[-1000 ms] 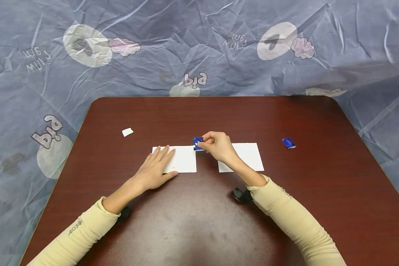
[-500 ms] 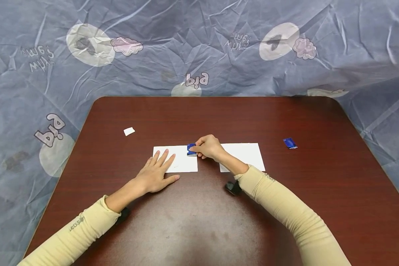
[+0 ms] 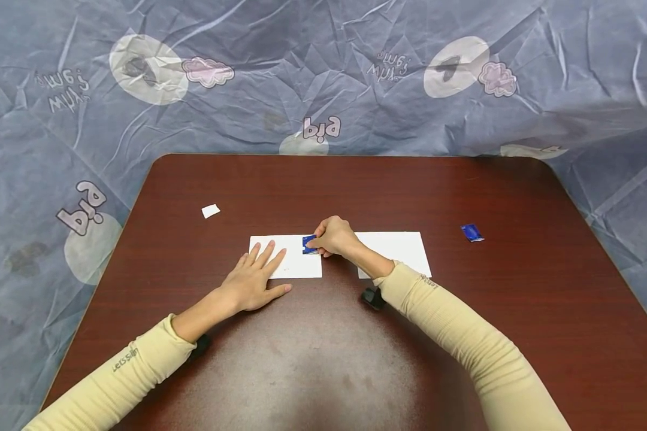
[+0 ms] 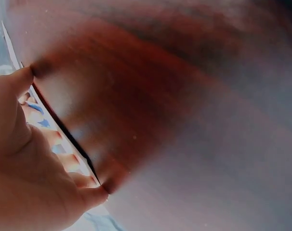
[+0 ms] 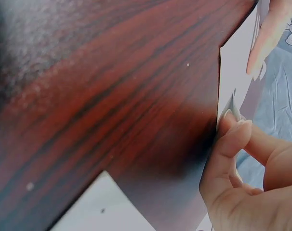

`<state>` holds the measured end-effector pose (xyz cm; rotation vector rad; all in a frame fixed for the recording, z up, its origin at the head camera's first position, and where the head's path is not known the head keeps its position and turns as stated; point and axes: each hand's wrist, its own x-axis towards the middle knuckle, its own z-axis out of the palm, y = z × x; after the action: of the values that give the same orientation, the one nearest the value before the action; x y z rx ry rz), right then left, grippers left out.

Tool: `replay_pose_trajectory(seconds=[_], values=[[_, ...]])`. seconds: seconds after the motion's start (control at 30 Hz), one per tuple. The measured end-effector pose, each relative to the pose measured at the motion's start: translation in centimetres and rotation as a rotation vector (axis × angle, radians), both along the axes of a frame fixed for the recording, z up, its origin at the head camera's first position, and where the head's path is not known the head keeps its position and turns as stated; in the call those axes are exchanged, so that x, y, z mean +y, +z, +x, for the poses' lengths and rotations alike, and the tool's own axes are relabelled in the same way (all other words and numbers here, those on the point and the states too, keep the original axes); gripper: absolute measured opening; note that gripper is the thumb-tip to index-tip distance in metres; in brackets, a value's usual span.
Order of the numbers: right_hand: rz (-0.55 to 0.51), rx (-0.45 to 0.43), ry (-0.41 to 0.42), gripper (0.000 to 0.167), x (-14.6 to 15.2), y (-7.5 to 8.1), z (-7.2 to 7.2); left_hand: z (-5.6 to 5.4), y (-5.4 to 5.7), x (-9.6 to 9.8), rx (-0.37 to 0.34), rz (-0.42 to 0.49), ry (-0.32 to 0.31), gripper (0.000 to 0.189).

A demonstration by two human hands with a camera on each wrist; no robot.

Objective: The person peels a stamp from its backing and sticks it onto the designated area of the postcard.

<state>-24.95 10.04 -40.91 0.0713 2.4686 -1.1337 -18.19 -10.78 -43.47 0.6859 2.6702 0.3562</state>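
Note:
My left hand (image 3: 252, 284) lies with fingers spread over the left part of a white sheet (image 3: 302, 267), thumb at its near edge. Between thumb and fingertips, my right hand (image 3: 336, 236) pinches a small flat blue packet (image 3: 307, 240) with white marks. The packet overlaps the sheet's upper right corner area, and the fingers hide its right side. Seen from the right wrist, the pinched packet (image 5: 234, 107) shows as a thin grey edge tilted close over the sheet (image 5: 232, 72). A second white sheet (image 3: 399, 251) lies under the right forearm.
Another blue packet (image 3: 472, 233) lies farther right on the dark red wooden table (image 3: 302, 347). A small white piece (image 3: 211, 211) is at the back left. A wrinkled grey-blue cloth (image 3: 345, 72) with printed figures hangs behind the table.
My right hand has moved left and slightly toward me, carrying the blue packet from beside the left sheet's top corner onto the sheet. The left hand has stayed nearly still.

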Motion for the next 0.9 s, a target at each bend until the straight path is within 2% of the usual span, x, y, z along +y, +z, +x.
replay_pose_trajectory(seconds=[0.63, 0.9], values=[[-0.052, 0.031, -0.021, 0.019, 0.01, -0.33, 0.07, -0.06, 0.20, -0.17, 0.010, 0.004, -0.002, 0.077], [0.013, 0.026, -0.017, 0.019, -0.32, -0.16, -0.18, -0.12, 0.20, -0.09, -0.004, -0.007, -0.002, 0.077]])
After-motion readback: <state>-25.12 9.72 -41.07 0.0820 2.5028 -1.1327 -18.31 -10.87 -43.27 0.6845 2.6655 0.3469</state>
